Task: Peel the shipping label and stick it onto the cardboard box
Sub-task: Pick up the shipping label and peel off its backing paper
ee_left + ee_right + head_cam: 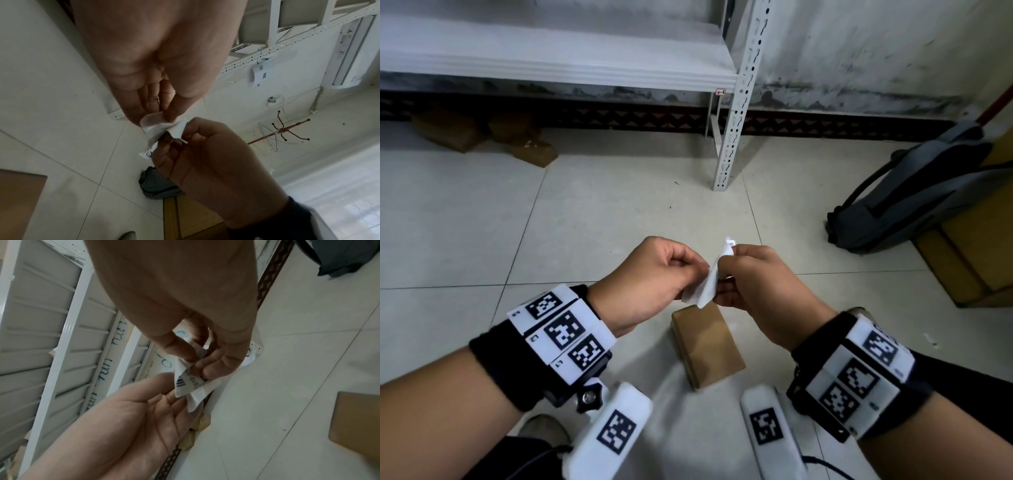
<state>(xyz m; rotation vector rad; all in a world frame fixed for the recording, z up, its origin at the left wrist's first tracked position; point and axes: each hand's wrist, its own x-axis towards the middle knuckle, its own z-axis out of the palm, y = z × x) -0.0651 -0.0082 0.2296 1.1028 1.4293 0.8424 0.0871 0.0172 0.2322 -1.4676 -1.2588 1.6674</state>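
Both hands are raised above the floor with a small white shipping label [708, 281] between them. My right hand [732, 270] pinches the printed part with the barcode [186, 382] between thumb and fingers. My left hand [688, 270] pinches the plain glossy backing [153, 121], which is partly pulled away from the label. The two pieces still meet between the hands. The brown cardboard box [707, 346] lies flat on the floor tiles just below the hands; neither hand touches it. It also shows at the edge of each wrist view, as the box [18, 194] and the box [357, 423].
A white metal shelf post [736, 102] stands ahead. A grey backpack [914, 192] leans on large cardboard boxes [979, 257] at the right. Small brown parcels [448, 130] lie under the shelf at the far left. A shoe [544, 428] is at the bottom.
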